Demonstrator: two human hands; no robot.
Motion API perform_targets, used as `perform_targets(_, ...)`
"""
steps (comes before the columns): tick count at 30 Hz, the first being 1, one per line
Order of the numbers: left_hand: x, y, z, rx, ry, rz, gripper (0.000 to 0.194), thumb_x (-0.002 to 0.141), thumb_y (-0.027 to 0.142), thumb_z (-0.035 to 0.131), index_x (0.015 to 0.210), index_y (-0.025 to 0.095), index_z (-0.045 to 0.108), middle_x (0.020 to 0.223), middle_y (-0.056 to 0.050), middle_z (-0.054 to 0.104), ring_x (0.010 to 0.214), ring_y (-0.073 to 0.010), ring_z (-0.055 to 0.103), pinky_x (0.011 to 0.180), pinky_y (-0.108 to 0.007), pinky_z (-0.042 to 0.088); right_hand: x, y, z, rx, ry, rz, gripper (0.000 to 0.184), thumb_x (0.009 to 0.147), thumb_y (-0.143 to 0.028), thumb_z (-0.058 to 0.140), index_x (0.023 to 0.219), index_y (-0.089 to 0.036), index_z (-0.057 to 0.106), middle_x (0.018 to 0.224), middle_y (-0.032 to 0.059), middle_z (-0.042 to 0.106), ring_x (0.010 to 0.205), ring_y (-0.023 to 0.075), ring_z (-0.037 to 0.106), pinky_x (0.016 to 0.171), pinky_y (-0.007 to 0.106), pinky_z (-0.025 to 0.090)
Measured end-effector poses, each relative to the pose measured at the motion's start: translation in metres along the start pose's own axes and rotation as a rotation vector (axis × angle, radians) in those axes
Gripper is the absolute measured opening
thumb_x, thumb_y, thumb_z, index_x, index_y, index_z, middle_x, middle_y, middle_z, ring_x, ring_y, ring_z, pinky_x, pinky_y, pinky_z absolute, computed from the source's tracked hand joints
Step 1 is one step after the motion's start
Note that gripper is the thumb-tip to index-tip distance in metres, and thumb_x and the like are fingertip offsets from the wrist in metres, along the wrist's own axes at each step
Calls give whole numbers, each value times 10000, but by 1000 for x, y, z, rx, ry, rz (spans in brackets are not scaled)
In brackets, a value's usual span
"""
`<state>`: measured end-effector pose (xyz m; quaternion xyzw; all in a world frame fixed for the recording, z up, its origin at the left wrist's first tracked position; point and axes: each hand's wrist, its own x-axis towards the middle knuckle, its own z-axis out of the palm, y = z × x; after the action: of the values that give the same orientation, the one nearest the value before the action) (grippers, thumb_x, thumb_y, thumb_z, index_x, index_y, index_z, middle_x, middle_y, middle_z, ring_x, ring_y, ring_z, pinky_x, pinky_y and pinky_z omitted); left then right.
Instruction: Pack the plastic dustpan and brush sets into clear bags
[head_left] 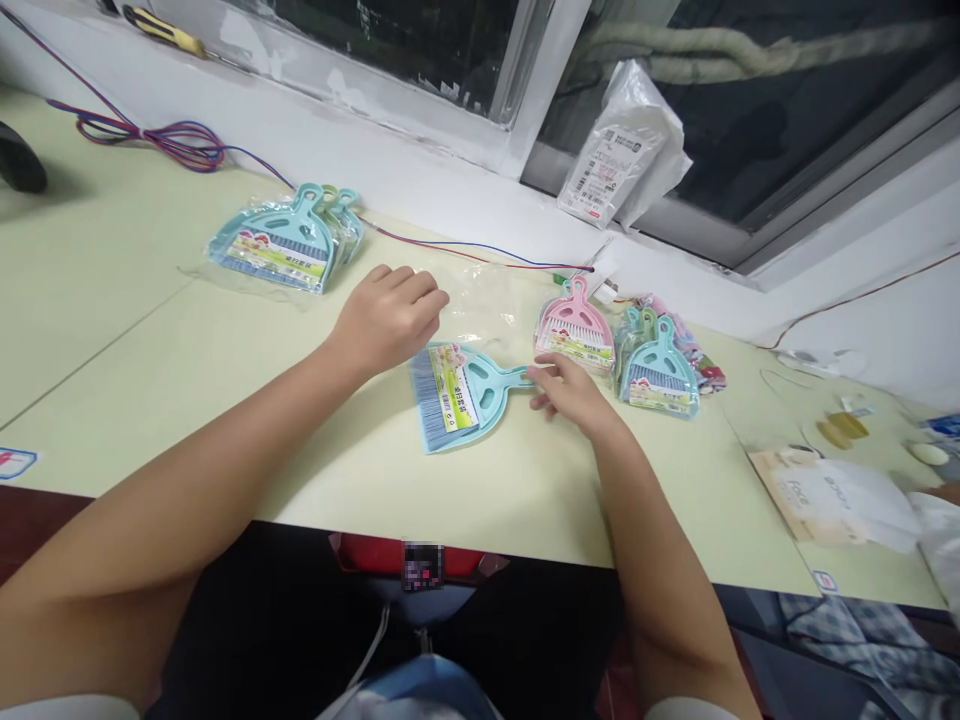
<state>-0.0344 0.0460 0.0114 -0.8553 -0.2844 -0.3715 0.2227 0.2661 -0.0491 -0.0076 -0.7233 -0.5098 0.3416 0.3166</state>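
Observation:
A light-blue dustpan with a blue-bristled brush and a printed card lies in front of me, handle to the right. The thumb and fingers of my right hand close on the end of its handle. Above the brush end, my left hand is curled closed with its fingertips hidden; what it holds, if anything, I cannot make out. A clear plastic bag lies just right of my left hand, behind the dustpan.
Bagged blue and green dustpan sets lie at the back left. A pink set and more blue and green sets stand at right. Coiled wire, a screwdriver, a white package and a paper bag surround them.

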Motion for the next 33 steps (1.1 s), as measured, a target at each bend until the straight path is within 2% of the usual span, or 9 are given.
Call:
perform_targets(2, 0, -2, 0, -16, -39, -40, 211, 937, 128, 496, 924, 216, 687, 929, -91, 718, 804, -254, 614, 677, -414, 412, 2, -1, 3, 204, -95, 118, 308, 918, -274, 676, 1201, -207, 575, 1087, 96, 706, 689, 189, 725, 553, 315, 571)
perform_targets(5, -1, -3, -1, -61, -101, -102, 231, 923, 148, 492, 957, 241, 701, 960, -92, 709, 853, -273, 627, 734, -452, 449, 8, 0, 6, 363, -144, 146, 248, 887, -117, 661, 1121, -183, 607, 904, 56, 714, 671, 153, 707, 550, 249, 553)
perform_targets(11, -1, -4, -2, -155, -132, -173, 242, 907, 171, 504, 985, 248, 720, 973, -108, 700, 907, -306, 633, 800, -514, 469, 23, 16, -19, 379, -299, 130, 293, 849, -105, 708, 1137, -165, 708, 740, 8, 679, 581, 96, 599, 489, 177, 468)
perform_targets(15, -1, -4, -1, -136, -144, -167, 247, 929, 171, 486, 982, 235, 719, 994, -117, 708, 917, -312, 640, 789, -503, 466, 41, 27, -32, 390, -250, 120, 337, 808, -138, 766, 1142, -170, 726, 789, -2, 681, 562, 74, 565, 475, 171, 444)
perform_targets(19, -1, -5, -1, -124, -135, -168, 251, 932, 167, 485, 983, 237, 720, 996, -112, 708, 922, -311, 645, 795, -502, 466, 54, 28, -26, 376, 30, 53, 276, 829, -180, 760, 1090, -161, 674, 838, 25, 706, 613, 102, 622, 545, 210, 505)
perform_targets(21, -1, -6, 0, -128, -131, -179, 252, 933, 170, 485, 988, 235, 722, 998, -114, 707, 919, -312, 641, 801, -506, 464, 52, 24, -22, 270, 192, 20, 216, 870, -235, 721, 1062, -169, 646, 903, 50, 719, 669, 137, 672, 597, 256, 543)
perform_targets(25, -1, -9, 0, -146, -126, -208, 247, 929, 179, 489, 985, 243, 721, 982, -109, 702, 913, -312, 635, 808, -511, 457, 26, 3, -15, -263, 365, -193, 196, 935, -391, 631, 900, -202, 670, 938, 59, 744, 784, 194, 693, 752, 332, 538)
perform_targets(29, -1, -10, 0, -133, -124, -205, 238, 927, 181, 488, 969, 241, 714, 983, -109, 700, 908, -306, 640, 798, -497, 457, 2, -25, 2, -602, 251, -212, 283, 957, -485, 581, 857, -234, 663, 887, 61, 757, 866, 250, 696, 775, 359, 493)
perform_targets(33, -2, -10, 0, -156, -122, -209, 240, 911, 184, 501, 985, 241, 722, 980, -113, 697, 916, -316, 640, 811, -513, 459, 4, -42, 22, -842, 190, -129, 315, 964, -502, 548, 863, -224, 657, 904, 117, 751, 921, 304, 703, 754, 379, 495)
